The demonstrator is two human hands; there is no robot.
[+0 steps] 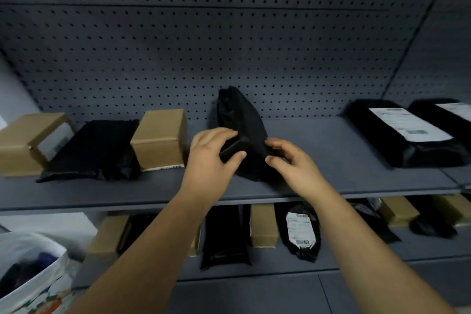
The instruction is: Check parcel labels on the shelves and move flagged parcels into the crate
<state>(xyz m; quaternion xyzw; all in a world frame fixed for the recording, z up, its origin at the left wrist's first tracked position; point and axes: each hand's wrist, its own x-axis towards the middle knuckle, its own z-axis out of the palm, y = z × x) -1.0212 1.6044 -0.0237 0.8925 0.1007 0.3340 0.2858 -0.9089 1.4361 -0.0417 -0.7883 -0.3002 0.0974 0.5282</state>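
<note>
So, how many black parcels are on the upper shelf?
4 black parcels: one flat at the left; one mid-shelf, gripped by left hand and right hand; two labelled at the right, the last cropped.

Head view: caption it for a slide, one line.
Left hand and right hand grip a black parcel tilted up on the upper shelf, a box to its left.

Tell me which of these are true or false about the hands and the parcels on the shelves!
1. The left hand and right hand grip the upright black plastic bag parcel. True.
2. The nearest brown cardboard box stands right of that parcel. False: it stands left.
3. The flat black plastic parcel at the right shows a white paper label on top. True.
4. The lower grey metal shelf holds only boxes. False: black bags too.
</note>
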